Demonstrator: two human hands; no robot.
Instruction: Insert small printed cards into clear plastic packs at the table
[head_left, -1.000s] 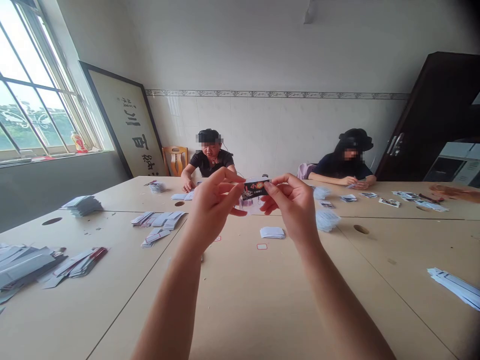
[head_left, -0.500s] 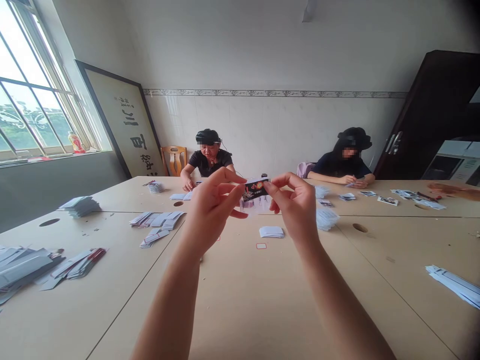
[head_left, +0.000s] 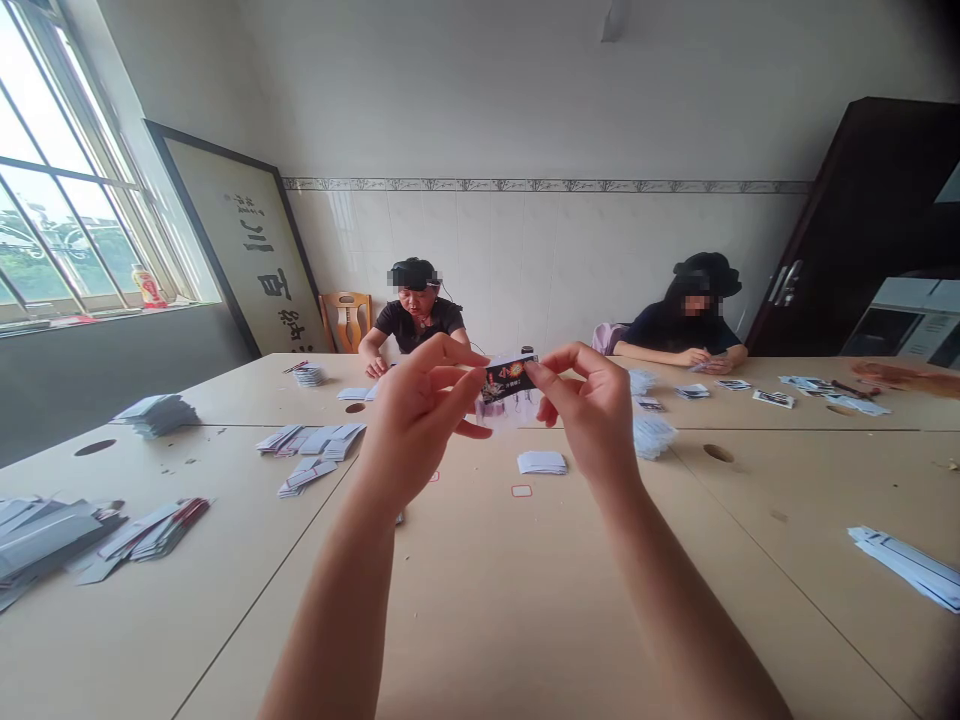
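A small black printed card (head_left: 511, 379) with orange and white markings is held up over the table between my two hands. My left hand (head_left: 424, 410) pinches its left end between thumb and fingers. At its right end my right hand (head_left: 589, 400) grips it the same way. Clear plastic (head_left: 506, 412), perhaps a sleeve, shows just below and behind the card; how the two are joined I cannot tell. Beneath the hands, a stack of white cards (head_left: 543, 463) and a small red-bordered label (head_left: 521, 491) lie on the table.
Stacks of paper pieces (head_left: 311, 440) lie left of my arms, with a larger pile (head_left: 45, 540) at far left. Clear plastic sleeves (head_left: 652, 438) sit to the right. Two people (head_left: 416, 315) work across the table (head_left: 480, 600). A round hole (head_left: 718, 453) pierces the tabletop.
The card's printed face shows slightly more clearly between my fingers. Both hands keep their pinch on it, and the whole view has shifted a little.
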